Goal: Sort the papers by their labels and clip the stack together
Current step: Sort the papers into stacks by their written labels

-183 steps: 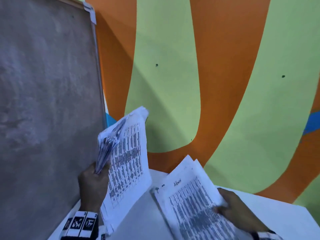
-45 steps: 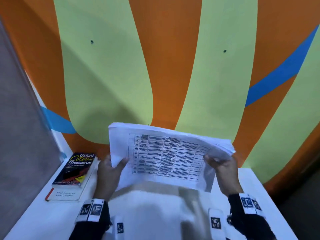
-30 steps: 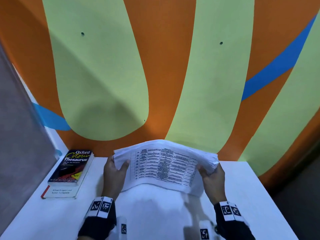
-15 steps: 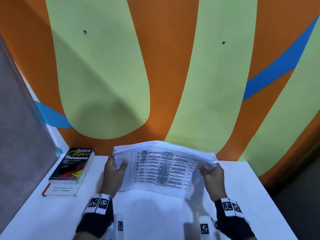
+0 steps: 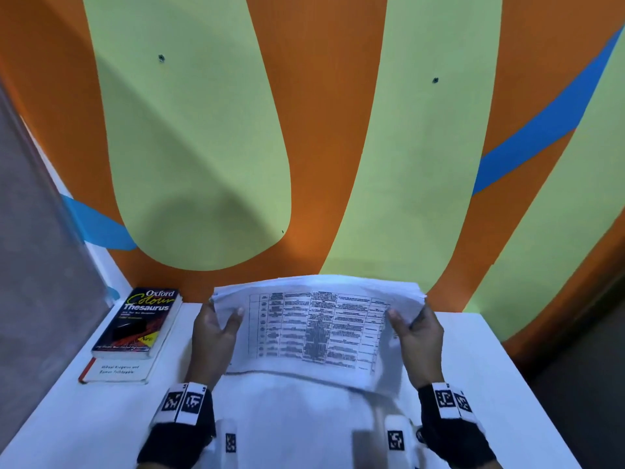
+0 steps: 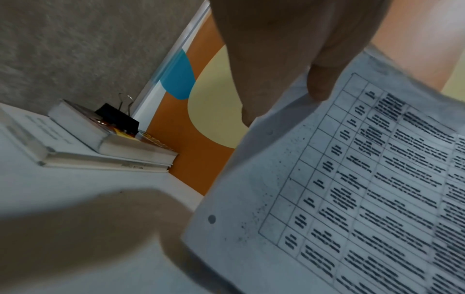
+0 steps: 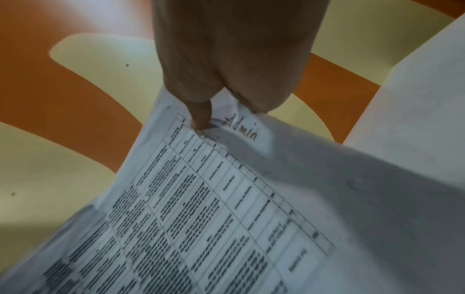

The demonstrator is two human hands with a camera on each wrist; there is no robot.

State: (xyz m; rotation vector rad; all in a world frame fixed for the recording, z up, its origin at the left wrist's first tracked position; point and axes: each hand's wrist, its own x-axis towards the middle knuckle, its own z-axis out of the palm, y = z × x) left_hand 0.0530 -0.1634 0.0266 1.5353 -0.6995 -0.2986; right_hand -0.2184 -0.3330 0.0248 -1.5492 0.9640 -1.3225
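A stack of printed papers [image 5: 314,326] with tables stands on its long edge on the white table [image 5: 101,418], leaning toward me. My left hand [image 5: 216,330] grips its left end, thumb on the front sheet [image 6: 352,189]. My right hand [image 5: 416,333] grips its right end, thumb [image 7: 201,117] beside the handwritten label "Admin" [image 7: 241,129]. A black binder clip [image 6: 118,117] lies on top of the books at the left; in the head view it shows only as a dark shape on the cover.
Two stacked books, the upper an Oxford Colour Thesaurus [image 5: 138,319], lie at the table's back left corner. An orange, green and blue wall [image 5: 321,130] rises right behind the table. A grey board [image 5: 33,248] borders the left side.
Six seconds ago each hand held a separate bundle; now both hold one joined stack. Over the last second the stack has dropped slightly onto the table and stayed upright.
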